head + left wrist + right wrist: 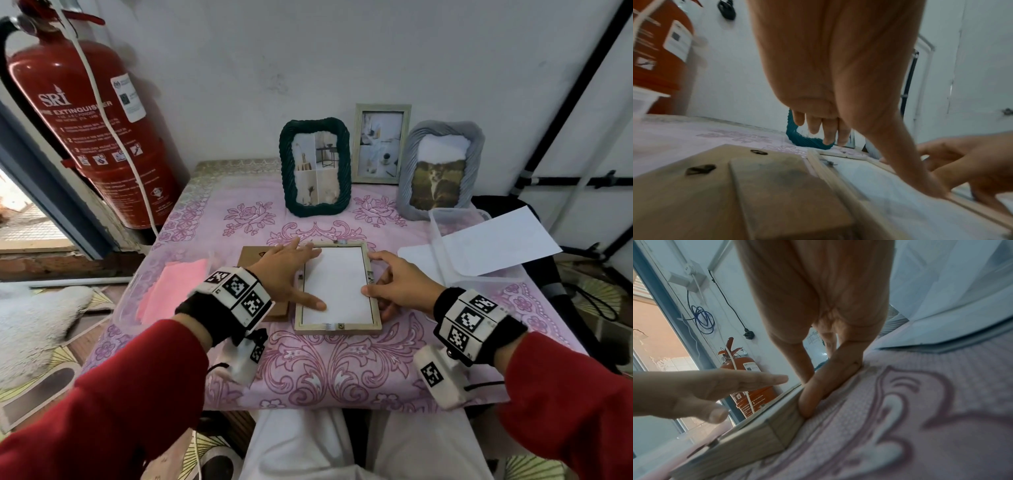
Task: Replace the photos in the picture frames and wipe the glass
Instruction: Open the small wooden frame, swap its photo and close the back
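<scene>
Left hand point(286, 274) lay flat, fingers straight, thumb pressing the white sheet point(337, 286). Right hand point(399, 286) pinched the wooden frame's point(337, 327) right edge.

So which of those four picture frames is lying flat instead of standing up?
The plain wooden frame between both hands, face-down with white paper in its open back. The green, pale wood and grey frames stand upright behind.

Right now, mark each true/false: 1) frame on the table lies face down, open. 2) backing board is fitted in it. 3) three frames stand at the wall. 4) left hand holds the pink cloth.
1) True: the wooden frame lies flat, white sheet showing inside.
2) False: the backing board lies beside it, under the left hand.
3) True: green frame, pale frame, grey frame.
4) False: the pink cloth lies untouched; the left thumb presses the sheet.
</scene>
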`<state>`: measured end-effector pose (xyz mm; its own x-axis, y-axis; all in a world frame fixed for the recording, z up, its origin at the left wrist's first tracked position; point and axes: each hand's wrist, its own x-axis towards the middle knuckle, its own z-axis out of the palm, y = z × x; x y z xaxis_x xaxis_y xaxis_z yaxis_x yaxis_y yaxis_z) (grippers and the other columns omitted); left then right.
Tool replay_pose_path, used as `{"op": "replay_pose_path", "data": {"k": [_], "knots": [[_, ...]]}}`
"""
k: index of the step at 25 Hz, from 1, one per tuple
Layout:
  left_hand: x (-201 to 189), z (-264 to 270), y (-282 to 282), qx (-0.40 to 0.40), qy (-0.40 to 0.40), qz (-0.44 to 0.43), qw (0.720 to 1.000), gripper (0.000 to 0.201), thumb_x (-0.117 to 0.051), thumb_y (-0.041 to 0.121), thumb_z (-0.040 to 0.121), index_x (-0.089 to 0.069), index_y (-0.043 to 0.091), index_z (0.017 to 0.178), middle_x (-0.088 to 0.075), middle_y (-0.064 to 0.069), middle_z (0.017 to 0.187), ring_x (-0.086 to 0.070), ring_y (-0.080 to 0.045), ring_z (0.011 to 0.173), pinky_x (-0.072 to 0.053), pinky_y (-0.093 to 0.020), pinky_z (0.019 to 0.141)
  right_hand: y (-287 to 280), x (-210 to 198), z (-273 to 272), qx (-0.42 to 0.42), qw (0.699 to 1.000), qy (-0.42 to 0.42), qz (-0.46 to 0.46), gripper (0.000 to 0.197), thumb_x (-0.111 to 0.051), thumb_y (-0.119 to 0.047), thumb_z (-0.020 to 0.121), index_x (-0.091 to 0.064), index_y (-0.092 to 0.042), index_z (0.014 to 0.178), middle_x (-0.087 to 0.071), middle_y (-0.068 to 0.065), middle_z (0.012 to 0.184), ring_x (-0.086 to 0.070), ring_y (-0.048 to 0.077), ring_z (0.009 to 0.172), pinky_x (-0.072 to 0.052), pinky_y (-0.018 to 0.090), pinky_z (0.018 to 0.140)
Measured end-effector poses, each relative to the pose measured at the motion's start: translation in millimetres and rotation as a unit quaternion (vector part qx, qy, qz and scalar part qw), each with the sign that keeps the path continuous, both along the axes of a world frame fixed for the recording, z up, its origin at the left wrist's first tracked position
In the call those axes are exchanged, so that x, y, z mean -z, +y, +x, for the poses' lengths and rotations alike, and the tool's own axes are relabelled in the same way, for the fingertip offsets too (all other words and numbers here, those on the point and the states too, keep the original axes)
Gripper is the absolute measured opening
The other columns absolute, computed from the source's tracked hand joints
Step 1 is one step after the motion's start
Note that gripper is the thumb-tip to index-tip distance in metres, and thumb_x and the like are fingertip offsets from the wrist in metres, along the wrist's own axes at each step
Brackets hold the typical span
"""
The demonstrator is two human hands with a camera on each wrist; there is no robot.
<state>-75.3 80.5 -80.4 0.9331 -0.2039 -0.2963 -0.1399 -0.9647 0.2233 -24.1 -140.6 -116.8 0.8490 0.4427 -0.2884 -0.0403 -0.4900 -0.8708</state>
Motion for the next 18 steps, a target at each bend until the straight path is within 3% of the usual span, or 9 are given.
{"op": "replay_pose_path", "data": {"k": [3, 9, 16, 18], "knots": [[6, 11, 0, 0.028, 0.028, 0.042, 0.998, 0.114, -0.070, 0.059, 0.067, -0.003, 0.019, 0.150, 0.002, -0.003, 0.159, 0.011, -0.019, 0.146, 0.014, -0.036, 0.114, 0, 1, 0, -0.003, 1.000, -0.006, -0.001, 0.072, -0.067, -0.003, 0.082, -0.030, -0.018, 0.142, -0.051, 0.007, 0.063, -0.057, 0.018, 0.049, -0.057, 0.033, 0.045], [13, 14, 3, 0.056, 0.042, 0.084, 0.994, 0.124, -0.066, 0.068, 0.064, 0.008, 0.017, 0.149, 0.006, -0.002, 0.159, 0.015, -0.020, 0.145, 0.023, -0.037, 0.108, -1, 2, 2, -0.005, 1.000, -0.006, -0.004, 0.070, -0.068, -0.004, 0.081, -0.033, -0.020, 0.140, -0.053, 0.006, 0.066, -0.059, 0.015, 0.049, -0.057, 0.032, 0.044], [12, 13, -3, 0.062, 0.012, 0.079, 0.995, 0.123, -0.070, 0.064, 0.063, -0.001, 0.012, 0.150, -0.003, -0.009, 0.158, 0.001, -0.016, 0.147, 0.022, -0.040, 0.110, -1, 2, 2, -0.004, 1.000, -0.006, -0.006, 0.069, -0.068, -0.005, 0.082, -0.033, -0.021, 0.139, -0.053, 0.006, 0.066, -0.058, 0.012, 0.046, -0.056, 0.030, 0.044], [11, 12, -3, 0.063, 0.015, 0.077, 0.995, 0.124, -0.066, 0.070, 0.060, -0.002, 0.012, 0.150, -0.005, -0.009, 0.158, -0.003, -0.017, 0.147, 0.023, -0.041, 0.110, 0, 2, 2, -0.005, 1.000, -0.005, -0.007, 0.068, -0.068, -0.005, 0.082, -0.033, -0.020, 0.139, -0.053, 0.006, 0.066, -0.059, 0.014, 0.047, -0.056, 0.030, 0.044]]}}
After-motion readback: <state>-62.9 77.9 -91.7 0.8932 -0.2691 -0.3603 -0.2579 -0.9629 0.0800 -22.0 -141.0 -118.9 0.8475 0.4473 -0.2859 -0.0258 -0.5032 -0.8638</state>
